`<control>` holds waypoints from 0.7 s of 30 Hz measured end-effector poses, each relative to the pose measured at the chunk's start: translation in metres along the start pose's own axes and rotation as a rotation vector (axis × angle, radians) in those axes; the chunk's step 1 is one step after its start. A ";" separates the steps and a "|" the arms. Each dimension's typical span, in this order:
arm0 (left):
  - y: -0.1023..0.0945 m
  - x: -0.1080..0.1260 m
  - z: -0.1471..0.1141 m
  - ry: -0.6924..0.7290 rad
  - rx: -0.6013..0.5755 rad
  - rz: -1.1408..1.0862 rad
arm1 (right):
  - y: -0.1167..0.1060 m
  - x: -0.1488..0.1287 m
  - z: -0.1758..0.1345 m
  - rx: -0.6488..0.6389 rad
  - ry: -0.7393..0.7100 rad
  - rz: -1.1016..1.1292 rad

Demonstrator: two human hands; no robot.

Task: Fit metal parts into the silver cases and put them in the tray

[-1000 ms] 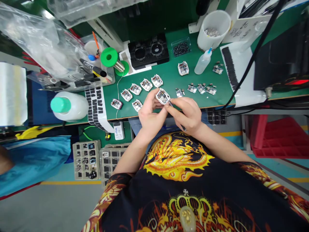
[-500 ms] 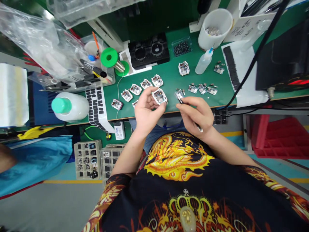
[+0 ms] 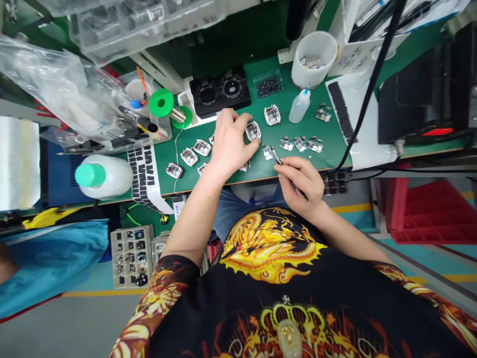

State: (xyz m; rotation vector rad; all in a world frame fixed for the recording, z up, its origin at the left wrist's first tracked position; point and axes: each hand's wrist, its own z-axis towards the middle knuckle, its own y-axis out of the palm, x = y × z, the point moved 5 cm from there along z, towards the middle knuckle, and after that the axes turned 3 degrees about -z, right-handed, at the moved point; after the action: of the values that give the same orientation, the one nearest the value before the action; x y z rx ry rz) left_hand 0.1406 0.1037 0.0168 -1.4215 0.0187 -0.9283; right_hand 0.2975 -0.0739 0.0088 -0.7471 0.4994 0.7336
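My left hand (image 3: 231, 144) reaches over the bench with thumb and index finger closed around the edges of a white watch-shaped housing (image 3: 253, 130) with a circuit board inside. Part of another small board (image 3: 245, 167) shows below the thumb. My right hand (image 3: 301, 186) grips slim tweezers (image 3: 276, 158), their tips at a loose circuit board (image 3: 268, 152) on the green bench top. Left of my left hand lie several similar housings (image 3: 190, 156), some hidden behind it. To the right sit several loose boards (image 3: 300, 144) in a row, and one more housing (image 3: 272, 115) lies farther back.
A dropper bottle (image 3: 299, 107), a tray of black screws (image 3: 268, 83) and a white tub (image 3: 314, 59) stand behind. A solder spool (image 3: 164, 104) and a green-capped bottle (image 3: 108, 175) are on the left. A black cable (image 3: 367, 94) crosses the right side. A co-worker's blue sleeve (image 3: 55, 258) shows at far left.
My left hand has moved away from me with the housing, bringing it down beside the row and turning palm down. The tweezers in my right hand now meet the loose board. The view has shifted slightly.
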 end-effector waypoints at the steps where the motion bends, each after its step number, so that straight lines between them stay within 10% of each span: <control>1: 0.000 0.002 0.004 0.003 -0.005 0.000 | 0.000 0.001 -0.001 0.001 0.004 0.002; 15: 0.049 0.015 0.076 0.021 -0.172 0.024 | -0.008 0.010 0.006 0.028 0.030 -0.012; 21: 0.027 0.024 0.064 -0.003 -0.113 -0.053 | -0.010 0.010 0.006 0.050 0.026 -0.043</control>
State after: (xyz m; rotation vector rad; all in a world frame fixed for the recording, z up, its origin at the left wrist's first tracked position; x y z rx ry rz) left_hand 0.2045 0.1392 0.0197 -1.5345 0.0316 -0.9815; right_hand 0.3120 -0.0701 0.0109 -0.7197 0.5217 0.6699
